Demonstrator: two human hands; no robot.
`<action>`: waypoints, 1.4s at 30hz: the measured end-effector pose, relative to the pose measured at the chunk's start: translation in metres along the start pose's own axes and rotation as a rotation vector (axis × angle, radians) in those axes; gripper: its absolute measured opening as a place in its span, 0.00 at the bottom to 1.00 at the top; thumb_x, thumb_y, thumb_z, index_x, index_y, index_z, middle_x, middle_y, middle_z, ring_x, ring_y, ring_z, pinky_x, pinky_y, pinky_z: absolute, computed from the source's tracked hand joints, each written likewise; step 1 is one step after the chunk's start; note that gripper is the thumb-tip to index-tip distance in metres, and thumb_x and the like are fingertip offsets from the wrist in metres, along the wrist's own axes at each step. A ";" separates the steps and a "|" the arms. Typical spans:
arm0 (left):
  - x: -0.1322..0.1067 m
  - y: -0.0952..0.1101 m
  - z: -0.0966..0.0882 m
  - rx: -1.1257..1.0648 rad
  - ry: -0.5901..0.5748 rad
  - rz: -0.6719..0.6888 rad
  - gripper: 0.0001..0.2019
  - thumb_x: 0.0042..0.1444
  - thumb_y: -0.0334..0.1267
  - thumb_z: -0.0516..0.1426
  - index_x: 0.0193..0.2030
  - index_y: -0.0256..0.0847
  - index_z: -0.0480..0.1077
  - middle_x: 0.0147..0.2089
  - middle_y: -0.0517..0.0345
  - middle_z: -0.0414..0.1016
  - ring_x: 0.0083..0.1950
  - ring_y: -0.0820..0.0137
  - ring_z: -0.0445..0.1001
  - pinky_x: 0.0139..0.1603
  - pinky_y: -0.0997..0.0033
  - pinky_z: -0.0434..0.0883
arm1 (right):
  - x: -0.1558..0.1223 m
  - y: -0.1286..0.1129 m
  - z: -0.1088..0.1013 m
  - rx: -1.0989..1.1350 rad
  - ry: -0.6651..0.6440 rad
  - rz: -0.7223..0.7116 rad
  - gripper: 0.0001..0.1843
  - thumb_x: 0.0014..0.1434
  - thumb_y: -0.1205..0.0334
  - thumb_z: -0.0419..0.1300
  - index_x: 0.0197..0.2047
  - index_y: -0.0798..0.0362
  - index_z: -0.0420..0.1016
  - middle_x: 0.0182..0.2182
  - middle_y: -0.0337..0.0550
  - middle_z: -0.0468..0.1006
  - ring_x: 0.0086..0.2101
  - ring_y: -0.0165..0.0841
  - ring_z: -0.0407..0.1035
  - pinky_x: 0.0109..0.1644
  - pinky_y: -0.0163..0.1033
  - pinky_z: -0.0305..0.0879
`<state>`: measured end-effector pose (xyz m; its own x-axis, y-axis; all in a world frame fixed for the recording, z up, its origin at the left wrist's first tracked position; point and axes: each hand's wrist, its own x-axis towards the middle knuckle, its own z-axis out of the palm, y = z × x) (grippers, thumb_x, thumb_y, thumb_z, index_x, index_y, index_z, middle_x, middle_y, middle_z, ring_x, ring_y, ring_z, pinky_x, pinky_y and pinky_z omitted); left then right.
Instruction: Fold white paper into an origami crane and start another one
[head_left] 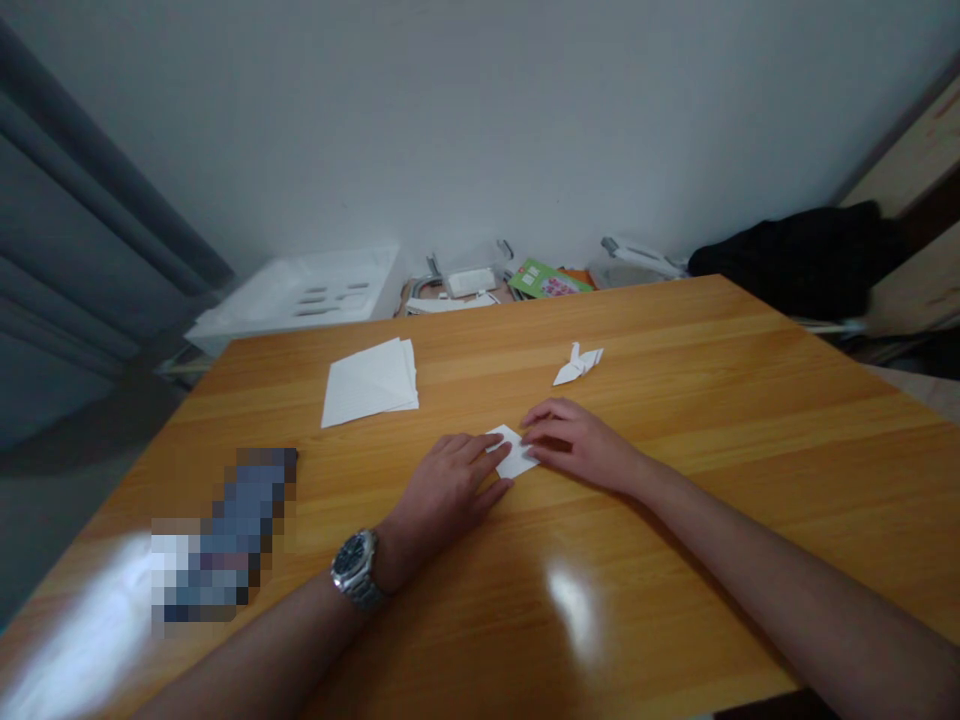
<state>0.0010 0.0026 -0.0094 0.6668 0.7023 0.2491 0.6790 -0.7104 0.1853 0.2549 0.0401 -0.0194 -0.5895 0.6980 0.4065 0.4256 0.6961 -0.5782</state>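
Observation:
A small folded piece of white paper [514, 455] lies on the wooden table between my two hands. My left hand [454, 485], with a metal watch [355, 565] on its wrist, rests palm down with stretched fingertips on the paper's left side. At the right edge of the paper is my right hand [581, 445], fingers slightly bent and apart, tips touching it. Just beyond that hand stands a white origami bird [577, 364]. A stack of white paper sheets [369, 382] lies farther off to the left.
On the left of the wooden table [675, 380] is a pixelated, dark flat object [244, 530]. Behind the far edge are a white tray [315, 290], a green booklet [546, 280] and assorted small items. Black cloth [795, 255] lies at the back right, beyond the table.

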 end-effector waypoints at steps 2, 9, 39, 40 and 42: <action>0.000 0.000 0.000 -0.006 0.009 0.001 0.19 0.67 0.44 0.55 0.61 0.42 0.70 0.62 0.48 0.73 0.56 0.58 0.73 0.58 0.52 0.70 | -0.001 -0.001 0.001 -0.004 -0.040 -0.034 0.09 0.64 0.59 0.63 0.47 0.48 0.81 0.47 0.49 0.76 0.48 0.40 0.71 0.53 0.48 0.70; 0.002 0.001 -0.001 -0.013 0.042 -0.020 0.14 0.69 0.42 0.53 0.54 0.41 0.74 0.55 0.49 0.77 0.50 0.60 0.74 0.54 0.56 0.72 | -0.001 -0.006 0.002 -0.022 -0.104 -0.082 0.10 0.63 0.60 0.64 0.48 0.49 0.81 0.47 0.49 0.76 0.48 0.40 0.71 0.52 0.46 0.70; 0.009 -0.004 0.006 -0.198 0.109 -0.172 0.03 0.65 0.36 0.58 0.39 0.41 0.72 0.46 0.55 0.76 0.47 0.63 0.72 0.51 0.61 0.71 | 0.002 -0.011 0.010 0.024 -0.027 0.022 0.07 0.65 0.66 0.61 0.43 0.52 0.81 0.41 0.47 0.78 0.42 0.36 0.72 0.49 0.42 0.69; 0.009 -0.003 0.006 -0.195 0.107 -0.180 0.03 0.64 0.36 0.58 0.40 0.41 0.71 0.46 0.55 0.76 0.46 0.63 0.72 0.50 0.61 0.71 | 0.002 -0.011 0.010 0.024 -0.024 0.029 0.07 0.65 0.66 0.61 0.43 0.53 0.81 0.41 0.47 0.78 0.42 0.36 0.72 0.49 0.42 0.69; 0.009 -0.003 0.005 -0.193 0.103 -0.194 0.04 0.64 0.37 0.59 0.44 0.41 0.71 0.45 0.55 0.76 0.46 0.63 0.72 0.48 0.61 0.71 | 0.003 -0.011 0.011 0.018 -0.025 0.043 0.06 0.66 0.66 0.61 0.43 0.53 0.80 0.40 0.47 0.78 0.42 0.36 0.72 0.49 0.42 0.69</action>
<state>0.0065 0.0112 -0.0124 0.4888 0.8248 0.2843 0.7136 -0.5655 0.4135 0.2410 0.0326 -0.0194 -0.5879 0.7225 0.3639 0.4383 0.6626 -0.6074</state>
